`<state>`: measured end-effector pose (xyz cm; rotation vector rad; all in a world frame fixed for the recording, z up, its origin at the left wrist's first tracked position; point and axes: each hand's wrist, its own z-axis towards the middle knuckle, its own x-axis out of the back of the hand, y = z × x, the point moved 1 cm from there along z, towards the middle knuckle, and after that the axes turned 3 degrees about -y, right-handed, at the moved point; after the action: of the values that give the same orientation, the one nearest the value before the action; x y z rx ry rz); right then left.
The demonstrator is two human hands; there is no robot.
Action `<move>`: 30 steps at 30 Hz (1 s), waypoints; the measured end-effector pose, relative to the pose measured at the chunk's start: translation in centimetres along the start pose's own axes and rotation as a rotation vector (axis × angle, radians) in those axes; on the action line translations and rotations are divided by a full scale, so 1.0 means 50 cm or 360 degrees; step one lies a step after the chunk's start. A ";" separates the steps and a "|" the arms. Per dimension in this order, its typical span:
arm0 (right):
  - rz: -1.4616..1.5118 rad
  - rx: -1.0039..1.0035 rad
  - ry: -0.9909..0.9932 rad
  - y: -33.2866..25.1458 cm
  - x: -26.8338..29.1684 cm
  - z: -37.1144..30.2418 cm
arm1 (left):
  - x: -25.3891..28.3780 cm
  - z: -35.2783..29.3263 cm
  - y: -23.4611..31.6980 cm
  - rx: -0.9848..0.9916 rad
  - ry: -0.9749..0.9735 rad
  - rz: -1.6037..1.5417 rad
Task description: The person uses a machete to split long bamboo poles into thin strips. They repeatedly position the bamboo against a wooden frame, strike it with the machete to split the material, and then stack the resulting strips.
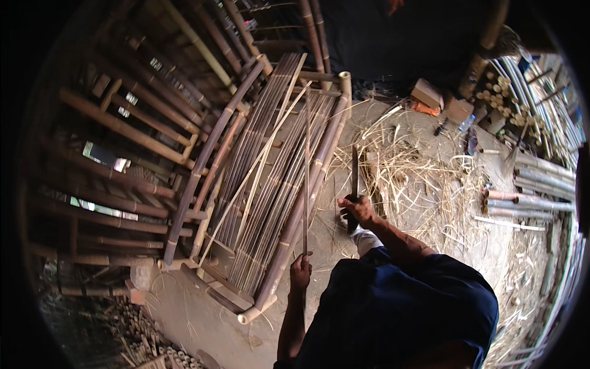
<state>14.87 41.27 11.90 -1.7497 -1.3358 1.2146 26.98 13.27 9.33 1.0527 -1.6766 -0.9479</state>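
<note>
My left hand [300, 272] is closed round a long, thin bamboo strip [306, 178], which stretches away from me along the near side of a bamboo bench frame [284, 249]. Dark slats [270, 147] lie lengthwise across that frame, and a few pale strips [255, 163] rest at a slant over them. To the right, my right hand [360, 211] grips a knife with a long dark blade [354, 169] pointing away from me. The blade is apart from the strip. My fingers partly hide its handle.
Pale bamboo shavings [405, 172] litter the floor right of the bench. Bamboo frames [123, 129] stand stacked at the left. Bamboo poles [541, 184] lie along the right, near a cardboard box [426, 93] and a plastic bottle [467, 122]. Cut bamboo pieces [144, 344] are heaped at lower left.
</note>
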 end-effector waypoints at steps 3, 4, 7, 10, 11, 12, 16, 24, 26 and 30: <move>-0.0230 0.0068 -0.0028 -0.018 0.024 0.082 | 0.031 0.026 0.024 -0.0006 -0.0125 0.0130; -0.0241 0.0103 -0.0046 -0.045 0.012 0.093 | 0.032 0.038 0.035 0.0041 -0.0212 0.0103; -0.0075 0.0075 0.0096 -0.058 -0.030 0.153 | 0.015 0.087 0.044 -0.0092 -0.0370 0.0390; 0.0207 -0.0048 0.0055 0.013 0.028 0.265 | -0.001 0.161 0.036 -0.0305 -0.0336 0.0717; 0.0252 -0.0062 -0.0065 0.024 0.051 0.301 | -0.003 0.183 0.037 -0.0231 -0.0357 0.0750; 0.0054 0.0120 -0.0068 0.031 0.091 0.328 | 0.013 0.206 0.127 -0.0003 -0.0322 0.0595; -0.0003 -0.0120 0.0026 -0.016 0.201 0.463 | 0.065 0.224 0.135 0.0445 0.0066 0.0742; 0.0055 -0.0167 0.0066 -0.206 0.315 0.749 | 0.209 0.277 -0.027 0.0706 0.0547 0.1259; -0.0026 -0.0098 -0.0078 -0.251 0.297 0.797 | 0.232 0.353 -0.071 0.0676 0.0644 0.1308; -0.0442 0.0261 0.0191 -0.318 0.262 0.841 | 0.311 0.479 -0.120 0.0593 0.0608 0.1199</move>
<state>-29.07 56.16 5.64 -1.4441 -1.3178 1.0172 2.21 -0.04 1.46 0.6682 -1.7389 0.0521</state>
